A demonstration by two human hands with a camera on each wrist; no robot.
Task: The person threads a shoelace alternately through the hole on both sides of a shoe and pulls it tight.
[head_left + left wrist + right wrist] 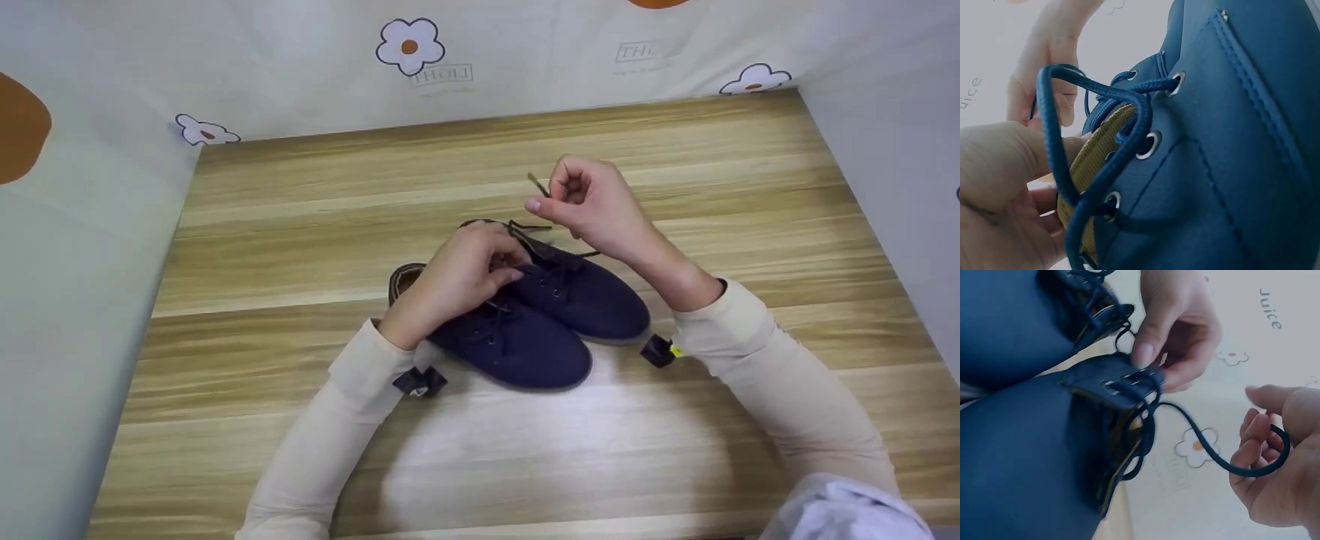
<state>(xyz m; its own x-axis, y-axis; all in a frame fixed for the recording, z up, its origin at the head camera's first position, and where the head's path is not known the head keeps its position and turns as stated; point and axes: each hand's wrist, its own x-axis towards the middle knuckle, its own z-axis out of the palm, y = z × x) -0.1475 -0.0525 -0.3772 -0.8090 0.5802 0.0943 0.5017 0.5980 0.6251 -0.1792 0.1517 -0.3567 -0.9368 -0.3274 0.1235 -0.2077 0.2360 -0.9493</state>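
Note:
Two dark navy lace-up shoes lie side by side on the table, toes toward the lower right. My left hand reaches over the near shoe and pinches the eyelet flap of the far shoe, thumb on top and fingers underneath. Raised beyond that shoe, my right hand holds its dark shoelace in curled fingers. The lace runs from the eyelets to that hand, and its tip sticks out past the fingers. On the near shoe, a lace loops loosely through metal eyelets.
The shoes lie on a wood-grain table. Pale walls with a flower print stand behind and at both sides. Small dark wrist devices hang by the cream sleeves.

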